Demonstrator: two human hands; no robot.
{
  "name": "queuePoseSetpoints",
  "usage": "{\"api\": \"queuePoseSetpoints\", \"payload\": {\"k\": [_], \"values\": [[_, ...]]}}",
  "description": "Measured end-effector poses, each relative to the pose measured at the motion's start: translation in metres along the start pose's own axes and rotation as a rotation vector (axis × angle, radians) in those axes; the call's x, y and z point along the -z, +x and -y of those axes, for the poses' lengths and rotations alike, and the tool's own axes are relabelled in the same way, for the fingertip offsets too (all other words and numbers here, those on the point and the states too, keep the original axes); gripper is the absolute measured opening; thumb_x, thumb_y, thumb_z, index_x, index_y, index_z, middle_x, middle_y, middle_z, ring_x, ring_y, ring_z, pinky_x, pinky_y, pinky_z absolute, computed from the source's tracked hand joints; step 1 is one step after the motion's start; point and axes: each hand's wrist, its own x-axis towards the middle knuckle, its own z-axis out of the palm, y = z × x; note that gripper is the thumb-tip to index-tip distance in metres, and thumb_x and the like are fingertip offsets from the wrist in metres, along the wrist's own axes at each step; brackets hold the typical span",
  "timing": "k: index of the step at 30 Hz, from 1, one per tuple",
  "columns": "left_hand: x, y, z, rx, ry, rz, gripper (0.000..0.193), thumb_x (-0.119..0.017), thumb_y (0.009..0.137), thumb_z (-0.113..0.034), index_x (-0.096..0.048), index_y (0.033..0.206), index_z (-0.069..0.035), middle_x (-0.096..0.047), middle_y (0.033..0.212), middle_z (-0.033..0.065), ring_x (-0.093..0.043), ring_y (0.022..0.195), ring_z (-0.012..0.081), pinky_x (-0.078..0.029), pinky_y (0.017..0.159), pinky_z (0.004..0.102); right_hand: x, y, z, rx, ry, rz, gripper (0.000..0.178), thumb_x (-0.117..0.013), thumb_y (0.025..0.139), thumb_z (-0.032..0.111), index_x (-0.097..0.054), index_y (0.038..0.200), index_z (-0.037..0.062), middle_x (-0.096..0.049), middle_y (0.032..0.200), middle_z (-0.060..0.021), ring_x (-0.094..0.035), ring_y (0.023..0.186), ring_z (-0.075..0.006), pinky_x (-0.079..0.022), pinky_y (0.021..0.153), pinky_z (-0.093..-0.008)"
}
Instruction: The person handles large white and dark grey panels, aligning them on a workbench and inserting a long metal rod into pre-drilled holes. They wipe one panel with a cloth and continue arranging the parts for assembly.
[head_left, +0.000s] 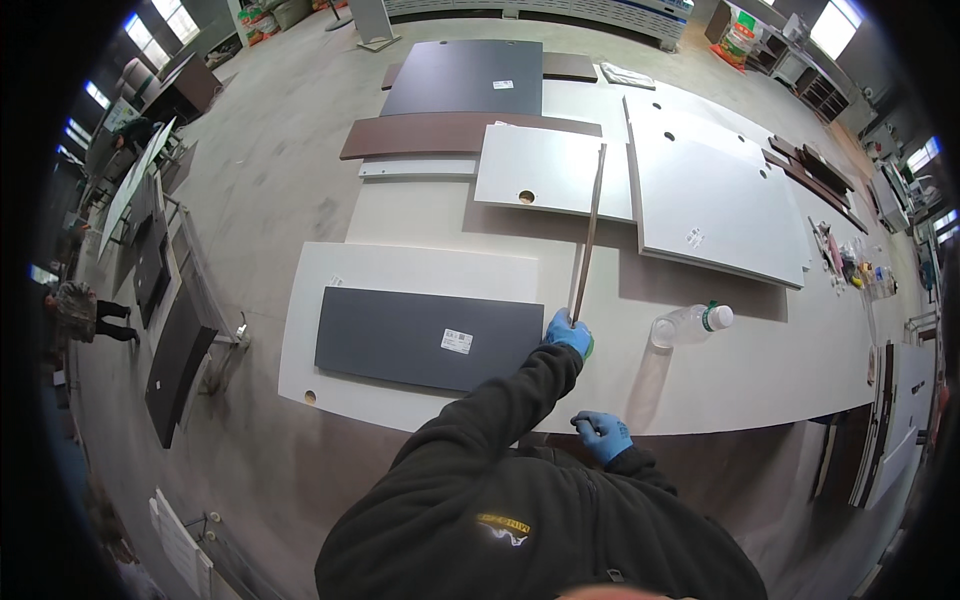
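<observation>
My left hand, in a blue glove, is closed around the lower end of a long thin strip. The strip points away from me, and its far part crosses over a white panel with a round hole. Just left of that hand lies a dark grey panel with a white label, resting on a larger white panel. My right hand, also gloved in blue, is held close to my body by the table's near edge. Its fingers are curled, with something dark at the fingertips that I cannot make out.
A clear plastic bottle stands on the white table to the right. Stacked white panels, a brown board and a grey panel lie farther back. Small tools are at the right edge. A person is at far left.
</observation>
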Motion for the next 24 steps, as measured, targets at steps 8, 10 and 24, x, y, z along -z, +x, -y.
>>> {"api": "queuePoseSetpoints", "payload": {"k": [8,10,24], "values": [[0.085,-0.052,-0.070,-0.125,-0.232,0.072,0.057,-0.059,0.096,-0.013,-0.043,0.148,0.006,-0.053,0.144,0.0259,-0.052,0.136,0.0326,-0.044,0.113,0.0403,-0.032,0.008,-0.010,-0.031,0.018,-0.114,0.024,-0.063,0.096,0.026,-0.073,0.108,0.0074,-0.074,0.093,-0.0165,-0.071,0.087,-0.0297,-0.055,0.078,-0.0379],[0.131,-0.071,-0.078,-0.128,-0.220,0.032,0.051,-0.056,0.098,-0.008,-0.045,0.147,0.005,-0.054,0.144,0.0220,-0.055,0.133,0.0315,-0.046,0.111,0.0395,-0.041,0.026,-0.018,-0.008,0.005,-0.210,0.025,-0.063,0.095,0.026,-0.073,0.109,0.0078,-0.074,0.095,-0.0163,-0.071,0.088,-0.0302,-0.055,0.079,-0.0385],[0.539,-0.170,0.046,-0.060,-0.505,-0.545,0.036,-0.056,0.100,-0.001,-0.056,0.136,0.005,-0.063,0.132,0.0147,-0.060,0.123,0.0227,-0.049,0.109,0.0348,-0.164,0.111,0.151,0.448,-0.557,-0.478,0.018,-0.069,0.085,0.015,-0.066,0.102,0.0067,-0.071,0.104,-0.0163,-0.068,0.088,-0.0379,-0.053,0.077,-0.0471]]}}
